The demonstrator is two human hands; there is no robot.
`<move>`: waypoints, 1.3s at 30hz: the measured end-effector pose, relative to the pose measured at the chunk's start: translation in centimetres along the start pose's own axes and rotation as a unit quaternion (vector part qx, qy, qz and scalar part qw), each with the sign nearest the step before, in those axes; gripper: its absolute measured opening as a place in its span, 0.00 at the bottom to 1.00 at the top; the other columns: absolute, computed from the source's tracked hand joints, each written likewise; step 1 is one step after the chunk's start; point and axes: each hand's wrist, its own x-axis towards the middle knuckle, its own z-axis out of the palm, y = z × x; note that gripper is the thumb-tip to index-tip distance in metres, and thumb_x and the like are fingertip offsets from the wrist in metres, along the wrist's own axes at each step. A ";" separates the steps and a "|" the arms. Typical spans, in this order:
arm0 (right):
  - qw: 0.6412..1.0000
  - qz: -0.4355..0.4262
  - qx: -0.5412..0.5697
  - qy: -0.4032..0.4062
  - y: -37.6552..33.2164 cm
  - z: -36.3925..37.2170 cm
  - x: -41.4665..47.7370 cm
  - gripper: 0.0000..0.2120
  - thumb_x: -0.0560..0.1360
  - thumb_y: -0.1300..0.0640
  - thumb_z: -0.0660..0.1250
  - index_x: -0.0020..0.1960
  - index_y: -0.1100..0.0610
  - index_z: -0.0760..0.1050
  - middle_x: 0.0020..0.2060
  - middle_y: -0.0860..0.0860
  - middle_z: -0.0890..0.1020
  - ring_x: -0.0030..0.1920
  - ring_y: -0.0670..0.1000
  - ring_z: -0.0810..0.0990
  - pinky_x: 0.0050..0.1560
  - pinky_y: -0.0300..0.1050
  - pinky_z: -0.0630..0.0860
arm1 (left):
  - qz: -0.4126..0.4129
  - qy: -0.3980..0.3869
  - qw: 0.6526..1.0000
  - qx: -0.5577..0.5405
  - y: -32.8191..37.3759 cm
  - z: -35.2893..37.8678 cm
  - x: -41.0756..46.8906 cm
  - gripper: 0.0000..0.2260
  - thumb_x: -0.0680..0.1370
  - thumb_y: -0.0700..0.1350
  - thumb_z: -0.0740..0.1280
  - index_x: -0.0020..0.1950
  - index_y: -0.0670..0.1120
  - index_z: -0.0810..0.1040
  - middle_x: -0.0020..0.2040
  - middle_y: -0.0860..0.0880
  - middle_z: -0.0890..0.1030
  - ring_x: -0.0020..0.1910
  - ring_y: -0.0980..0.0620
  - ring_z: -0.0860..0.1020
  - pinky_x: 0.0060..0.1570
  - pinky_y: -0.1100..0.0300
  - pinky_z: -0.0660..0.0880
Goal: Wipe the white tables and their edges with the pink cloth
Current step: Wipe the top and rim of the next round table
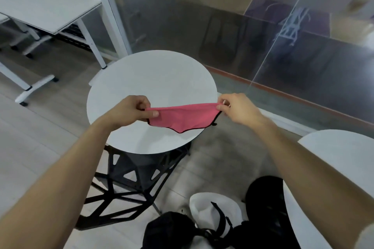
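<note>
Fingers (153, 114) of left hand (129, 110) and right hand (238, 109): curled, pinching pink cloth (182, 117) by its ends.
Cloth stretched over round white desk (153, 79); wiping seemingly unstarted; second desk (344, 147) to its right also pending.

the cloth (182, 117) hangs above the round table (151, 79), second table (344, 157) nearer right, desk (40, 6) behind left.

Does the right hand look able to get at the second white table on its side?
Probably yes: the second white table lies close beside the right arm with nothing between. The right hand and left hand both pinch the pink cloth, so the left should let go first.
</note>
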 end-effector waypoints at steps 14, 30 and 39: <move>0.968 0.158 0.186 -0.059 0.4 -0.3 -3.4 0.09 0.80 0.53 0.71 0.45 0.57 0.85 0.34 0.49 0.88 0.38 0.51 0.89 0.50 0.53 0.87 | -0.063 0.052 0.995 -0.058 2.9 8.4 2.0 0.11 0.84 0.50 0.71 0.51 0.41 0.82 0.51 0.39 0.85 0.50 0.41 0.86 0.45 0.45 0.87; 0.934 0.143 0.327 -0.011 1.2 1.0 -5.5 0.21 0.77 0.61 0.75 0.69 0.53 0.78 0.64 0.48 0.84 0.58 0.49 0.86 0.55 0.45 0.82 | 0.040 0.011 0.994 -0.105 6.8 15.0 -0.3 0.06 0.83 0.36 0.72 0.59 0.43 0.82 0.47 0.46 0.85 0.44 0.53 0.83 0.40 0.60 0.81; 0.920 0.012 0.380 -0.098 1.7 2.8 -4.6 0.02 0.80 0.54 0.77 0.49 0.51 0.85 0.42 0.48 0.89 0.45 0.51 0.89 0.47 0.47 0.86 | 0.049 0.094 0.989 0.106 6.8 13.5 -2.0 0.08 0.85 0.55 0.69 0.49 0.55 0.77 0.33 0.60 0.79 0.30 0.60 0.73 0.34 0.62 0.68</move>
